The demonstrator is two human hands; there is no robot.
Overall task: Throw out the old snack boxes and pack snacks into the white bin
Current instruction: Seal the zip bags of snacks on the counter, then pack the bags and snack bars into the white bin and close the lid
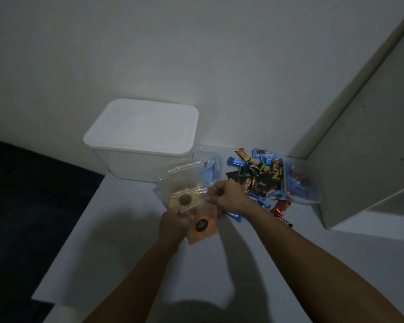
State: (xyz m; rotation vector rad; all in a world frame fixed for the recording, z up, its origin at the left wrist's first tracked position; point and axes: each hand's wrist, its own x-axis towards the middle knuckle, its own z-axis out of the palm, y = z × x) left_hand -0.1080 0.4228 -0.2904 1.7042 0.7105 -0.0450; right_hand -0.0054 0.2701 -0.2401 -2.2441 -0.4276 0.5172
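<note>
White bin (147, 145) sits at the back-left of the tabletop (131, 264), against the wall, lid on; contents not visible. Just right of it, a clear plastic box (208, 164) w/ blue wrappers inside. Far right, by the cabinet side, another clear tub (306, 183) holding blue and red packets. Between the two, a loose pile of snacks (259, 176) on the tabletop: blue, black, red, brown wrappers, some spilling toward the front edge.

In front of the bin, a clear clamshell snack box (184, 185), lid up, w/ yellowish pieces and a round dark label inside. Left hand (175, 223), fingers closed, pinches the box's near edge and covers part of an orange packet (202, 227) w/ a dark round sticker, which lies just below the box. Right hand (229, 194), fingers closed, pinches the box's right edge. Can't tell whether the box rests on the tabletop or is held just above it. Lighting dim, labels mostly unreadable.
</note>
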